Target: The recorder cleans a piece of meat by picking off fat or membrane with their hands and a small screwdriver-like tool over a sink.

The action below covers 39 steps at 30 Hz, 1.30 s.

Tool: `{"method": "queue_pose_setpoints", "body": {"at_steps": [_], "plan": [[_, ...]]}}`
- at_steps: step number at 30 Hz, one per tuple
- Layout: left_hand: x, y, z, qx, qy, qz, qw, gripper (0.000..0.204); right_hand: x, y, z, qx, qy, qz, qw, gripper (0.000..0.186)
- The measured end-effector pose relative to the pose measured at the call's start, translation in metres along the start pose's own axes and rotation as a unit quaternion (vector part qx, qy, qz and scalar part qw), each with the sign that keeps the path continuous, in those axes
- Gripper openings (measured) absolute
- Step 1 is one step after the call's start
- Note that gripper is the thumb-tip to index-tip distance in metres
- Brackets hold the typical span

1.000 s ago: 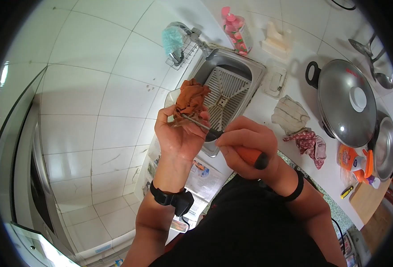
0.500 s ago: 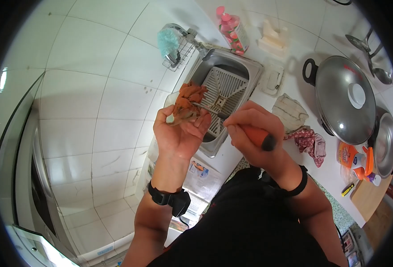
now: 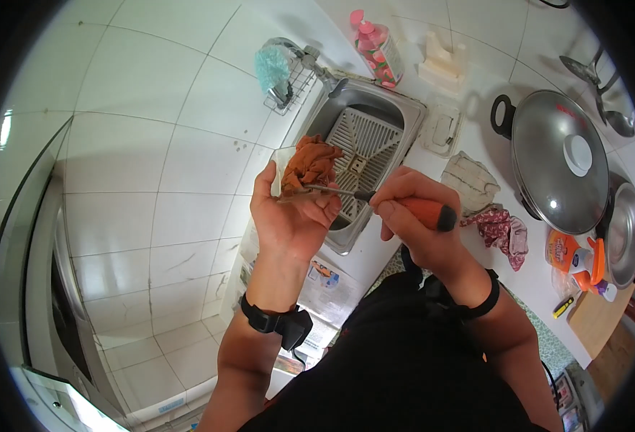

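Observation:
Palm up over the near left part of the sink, my left hand (image 3: 288, 216) holds a crumpled orange-brown cloth (image 3: 309, 167), with its thumb on the left and fingers on the right. My right hand (image 3: 422, 216) is closed around the orange handle of a screwdriver (image 3: 431, 213), which has a black end cap. The metal shaft points left across the fingers of my left hand. Its tip meets the lower part of the cloth, and the folds hide the very end.
Beneath the hands is a steel sink (image 3: 412, 115) with a slotted drain tray (image 3: 366, 140). A faucet (image 3: 324, 75) and pink pump bottle (image 3: 378, 54) stand behind it. Rags (image 3: 468, 183), a lidded wok (image 3: 551, 158) and an orange-topped bottle (image 3: 595, 259) are to the right.
The screwdriver and my right hand have shifted slightly right, and the shaft now lies lower and flatter against the cloth. In my left hand the cloth has turned and bunched up differently.

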State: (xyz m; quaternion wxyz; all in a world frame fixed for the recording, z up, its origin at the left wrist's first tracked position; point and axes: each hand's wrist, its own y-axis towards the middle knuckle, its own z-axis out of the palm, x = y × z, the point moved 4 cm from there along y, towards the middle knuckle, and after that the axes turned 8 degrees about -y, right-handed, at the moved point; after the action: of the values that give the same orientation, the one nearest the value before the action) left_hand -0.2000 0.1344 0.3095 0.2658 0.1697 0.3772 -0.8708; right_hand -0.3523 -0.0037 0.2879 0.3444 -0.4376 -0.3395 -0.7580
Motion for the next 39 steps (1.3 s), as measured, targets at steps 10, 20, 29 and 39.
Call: {"method": "queue_pose_setpoints", "body": {"at_steps": [10,20,29,39], "plan": [[0.004,0.003,-0.005,0.000,-0.016,0.001,1.000,0.063,-0.003,-0.009,0.001,-0.010,-0.069,-0.045,0.997,0.010],[0.008,0.001,-0.001,-0.033,-0.018,0.025,0.999,0.058,-0.005,0.000,0.001,0.002,0.016,0.022,1.000,0.008],[0.010,-0.010,-0.005,0.013,0.111,0.004,0.994,0.068,-0.011,0.000,-0.011,-0.040,0.060,0.043,0.996,0.011],[0.006,-0.011,-0.009,0.102,0.160,-0.019,0.982,0.073,-0.014,0.012,-0.015,-0.009,0.054,0.145,0.988,0.016]]}}
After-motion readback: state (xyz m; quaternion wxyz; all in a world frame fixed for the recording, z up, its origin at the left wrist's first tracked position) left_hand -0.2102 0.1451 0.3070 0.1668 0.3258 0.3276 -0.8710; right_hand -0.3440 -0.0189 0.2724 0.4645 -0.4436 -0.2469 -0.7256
